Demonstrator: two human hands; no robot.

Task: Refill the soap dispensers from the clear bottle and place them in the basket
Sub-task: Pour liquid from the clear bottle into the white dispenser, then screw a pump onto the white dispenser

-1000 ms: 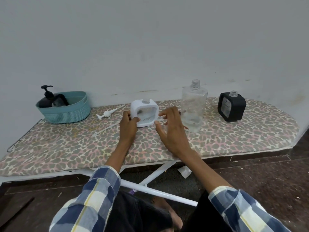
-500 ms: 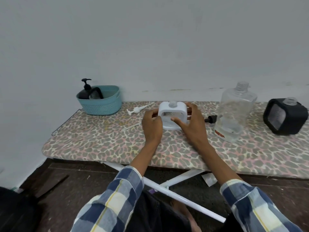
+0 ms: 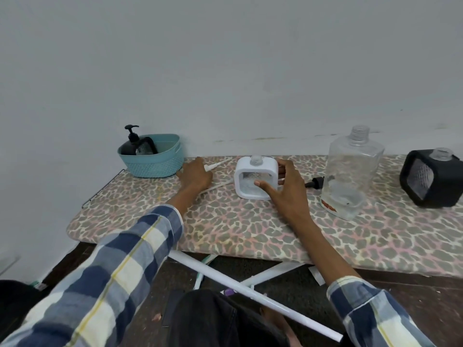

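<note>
Our right hand (image 3: 283, 189) clamps the white soap dispenser (image 3: 256, 177), thumb across its front, upright mid-bench (image 3: 225, 221). Left hand (image 3: 196, 175) lies over the white pump (image 3: 213, 166); grip can't be told. Clear bottle (image 3: 352, 171) stands just right, uncapped. Black dispenser (image 3: 433, 180) far right. Teal basket (image 3: 155, 159) far left w/ a black pump dispenser (image 3: 136, 145) inside.

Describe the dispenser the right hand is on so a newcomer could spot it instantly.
On the leopard-print ironing board, look between the teal woven basket and the tall clear plastic bottle. The white square dispenser with a clear window stands there, pump off, gripped by the right hand; the other capless square dispenser is black.
</note>
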